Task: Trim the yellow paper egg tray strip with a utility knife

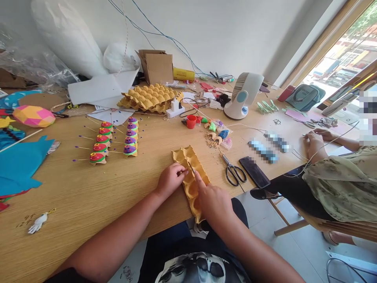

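A yellow egg-carton strip (192, 190) with two rows of cups lies at the table's front edge, its near end reaching the edge. My left hand (171, 181) is closed at the strip's left side, fingertips pressed together on its rim. A thin dark pointed tool (191, 166) rests over the ridge between the rows. My right hand (213, 198) is wrapped round it, index finger stretched along it; the rest of the tool is hidden in the hand.
Scissors (232, 171) and a phone (254, 172) lie to the right. Painted caterpillar-like carton pieces (101, 147) with pins stand left. Behind are stacked egg trays (149, 98), a red cup (191, 122) and a white fan (243, 96). Another person's hands (316, 143) rest at the right.
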{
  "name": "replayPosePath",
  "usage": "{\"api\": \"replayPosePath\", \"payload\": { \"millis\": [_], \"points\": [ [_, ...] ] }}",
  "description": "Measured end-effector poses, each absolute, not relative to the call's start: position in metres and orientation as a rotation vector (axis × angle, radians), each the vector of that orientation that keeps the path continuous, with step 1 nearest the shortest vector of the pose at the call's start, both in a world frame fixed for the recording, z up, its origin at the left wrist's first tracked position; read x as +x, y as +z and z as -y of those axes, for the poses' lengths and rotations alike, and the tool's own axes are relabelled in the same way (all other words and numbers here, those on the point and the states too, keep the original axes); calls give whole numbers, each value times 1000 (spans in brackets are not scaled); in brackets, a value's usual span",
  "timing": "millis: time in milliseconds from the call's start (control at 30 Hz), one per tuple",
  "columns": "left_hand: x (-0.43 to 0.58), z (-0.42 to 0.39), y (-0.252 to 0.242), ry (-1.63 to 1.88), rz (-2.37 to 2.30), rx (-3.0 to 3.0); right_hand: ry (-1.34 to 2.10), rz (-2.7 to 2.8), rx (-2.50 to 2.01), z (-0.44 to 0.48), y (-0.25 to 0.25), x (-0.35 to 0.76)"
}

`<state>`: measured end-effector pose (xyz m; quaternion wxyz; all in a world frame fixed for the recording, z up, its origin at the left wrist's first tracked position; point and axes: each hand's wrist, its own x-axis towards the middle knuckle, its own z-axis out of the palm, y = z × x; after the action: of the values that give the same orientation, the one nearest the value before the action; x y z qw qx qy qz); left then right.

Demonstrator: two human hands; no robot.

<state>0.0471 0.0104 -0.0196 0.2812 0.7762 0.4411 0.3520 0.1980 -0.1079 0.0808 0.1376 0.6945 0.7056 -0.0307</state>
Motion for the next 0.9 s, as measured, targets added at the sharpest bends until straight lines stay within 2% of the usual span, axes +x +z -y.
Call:
{"api": "replayPosePath", "payload": {
  "millis": [900],
  "points": [
    [45, -11, -25, 958, -1176, 2058, -169, -2020, 2035, 110, 84, 193]
  ]
}}
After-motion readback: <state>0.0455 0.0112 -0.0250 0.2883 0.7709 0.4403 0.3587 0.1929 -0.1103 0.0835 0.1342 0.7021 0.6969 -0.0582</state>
